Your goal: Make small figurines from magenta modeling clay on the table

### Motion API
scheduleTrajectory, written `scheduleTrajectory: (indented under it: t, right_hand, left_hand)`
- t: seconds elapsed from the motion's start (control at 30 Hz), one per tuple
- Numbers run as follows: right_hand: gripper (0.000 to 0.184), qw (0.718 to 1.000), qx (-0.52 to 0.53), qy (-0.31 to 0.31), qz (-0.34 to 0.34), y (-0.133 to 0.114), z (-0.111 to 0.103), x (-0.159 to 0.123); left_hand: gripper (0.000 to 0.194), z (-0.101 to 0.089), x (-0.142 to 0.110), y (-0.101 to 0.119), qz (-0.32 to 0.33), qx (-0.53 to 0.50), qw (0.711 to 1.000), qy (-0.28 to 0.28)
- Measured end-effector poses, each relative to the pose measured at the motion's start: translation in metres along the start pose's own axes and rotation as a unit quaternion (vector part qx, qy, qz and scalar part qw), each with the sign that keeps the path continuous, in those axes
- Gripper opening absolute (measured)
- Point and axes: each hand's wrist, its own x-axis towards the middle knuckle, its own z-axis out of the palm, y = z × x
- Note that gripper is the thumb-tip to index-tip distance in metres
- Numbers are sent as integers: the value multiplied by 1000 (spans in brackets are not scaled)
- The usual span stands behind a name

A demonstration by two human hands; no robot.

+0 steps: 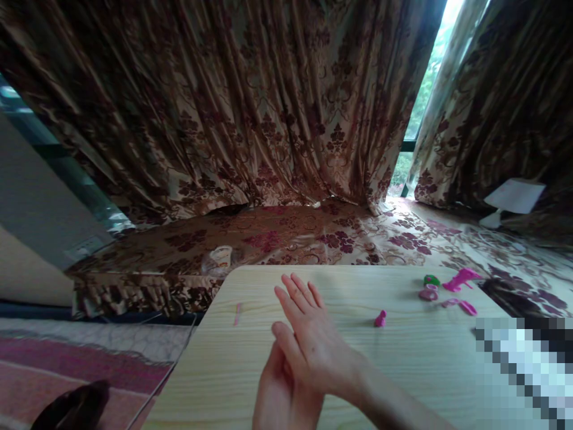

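Note:
My right hand (pixel 308 337) lies flat across my left hand (pixel 280 394) above the light wooden table (pixel 403 370), palms pressed together. The right hand's fingers are stretched out and point to the far left. The left hand is mostly covered and its fingers are hidden under the right. Whether anything is pressed between the palms is hidden. A small pink piece (pixel 380 318) lies on the table to the right of my hands.
A thin pink stick (pixel 237 313) lies near the table's left edge. Several pink toy pieces (pixel 461 279) and a green piece (pixel 431 279) sit at the far right. Patterned brown curtains hang behind. A rug covers the floor at left.

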Motion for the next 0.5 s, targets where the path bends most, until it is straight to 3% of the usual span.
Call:
scheduleTrajectory:
  t: [0.07, 0.13, 0.17, 0.27, 0.33, 0.4, 0.5]
  right_hand:
    - [50, 995, -2, -55, -86, 8, -1, -7]
    - [47, 986, -2, -35, -161, 13, -1, -16]
    - [47, 987, -1, -29, -158, 14, -2, -18]
    - [57, 1000, 11, -16, -25, 22, -14, -22]
    - [54, 999, 4, -20, 30, 30, -24, -27]
    - [48, 999, -10, -39, -9, 37, -28, -38]
    - [44, 993, -22, -26, -112, 40, -30, -51]
  left_hand:
    - [52, -1, 0, 7, 3, -1, 1000, 5]
    - [53, 0, 5, 6, 0, 2, 1000, 3]
    - [53, 1, 8, 1, 2, 0, 1000, -7]
    - [50, 4, 20, -29, -12, -8, 1000, -11]
    - [50, 6, 25, -44, -37, -22, 999, -14]
    - [52, 9, 28, -49, -78, -31, 996, -16]
    - [51, 19, 30, -52, -78, -26, 997, -5]
